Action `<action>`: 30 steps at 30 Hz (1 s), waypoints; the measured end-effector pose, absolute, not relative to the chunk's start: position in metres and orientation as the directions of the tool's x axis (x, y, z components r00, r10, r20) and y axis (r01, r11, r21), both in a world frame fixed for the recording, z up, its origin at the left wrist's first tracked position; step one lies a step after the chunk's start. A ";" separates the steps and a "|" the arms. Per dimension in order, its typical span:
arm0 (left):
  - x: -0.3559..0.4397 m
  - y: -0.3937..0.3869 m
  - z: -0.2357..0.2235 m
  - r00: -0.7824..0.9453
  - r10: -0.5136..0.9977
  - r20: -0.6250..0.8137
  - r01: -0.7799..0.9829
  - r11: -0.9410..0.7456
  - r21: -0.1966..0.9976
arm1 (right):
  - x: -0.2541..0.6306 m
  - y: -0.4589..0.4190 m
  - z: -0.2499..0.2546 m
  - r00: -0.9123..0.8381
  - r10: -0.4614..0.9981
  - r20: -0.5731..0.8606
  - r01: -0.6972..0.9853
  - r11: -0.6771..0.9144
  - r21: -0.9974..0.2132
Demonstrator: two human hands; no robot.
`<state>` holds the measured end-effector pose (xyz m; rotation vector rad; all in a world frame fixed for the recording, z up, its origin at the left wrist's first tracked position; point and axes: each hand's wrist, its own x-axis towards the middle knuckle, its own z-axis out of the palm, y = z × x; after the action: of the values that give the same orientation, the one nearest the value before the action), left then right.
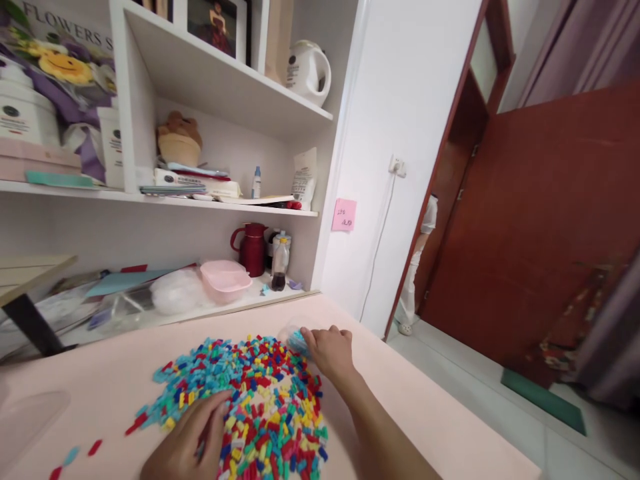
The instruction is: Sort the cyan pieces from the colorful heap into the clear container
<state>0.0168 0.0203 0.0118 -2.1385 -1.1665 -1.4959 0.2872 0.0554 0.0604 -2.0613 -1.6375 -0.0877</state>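
Observation:
A wide heap of small coloured plastic pieces (250, 393) in red, blue, yellow and teal lies on the pale pink table (425, 413). My left hand (190, 440) rests on the heap's near left edge, fingers bent down into the pieces. My right hand (330, 350) is at the heap's far right edge, fingers curled beside a small clear bag of blue pieces (296, 339); whether it grips the bag is unclear.
Two stray pieces (80, 453) lie at the table's near left. A clear container (30, 417) sits at the left edge. Behind stand white shelves (210, 200) with a pink tub (225, 279), red jug (253, 248) and bottle. An open brown door (540, 220) is right.

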 end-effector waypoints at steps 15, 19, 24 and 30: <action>0.027 0.012 0.013 0.037 0.497 0.867 0.705 -0.628 0.329 | 0.292 0.064 0.051 0.240 0.922 0.304 0.909 -0.103 -0.405; 0.024 0.014 0.013 0.084 0.468 0.880 0.715 -0.643 0.275 | 0.291 0.061 0.049 0.224 0.922 0.315 0.930 -0.105 -0.352; 0.019 0.014 0.016 0.013 0.457 0.889 0.755 -0.588 0.291 | 0.290 0.056 0.051 0.230 0.905 0.358 0.938 -0.109 -0.329; 0.017 0.014 0.020 -0.040 0.466 0.884 0.776 -0.543 0.322 | 0.263 0.048 0.050 0.071 0.828 0.556 0.854 0.237 -0.463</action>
<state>0.0172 0.0139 0.0204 -1.9626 -1.3226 -1.6116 0.2626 0.0484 0.0502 -1.5666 -1.7292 -0.0417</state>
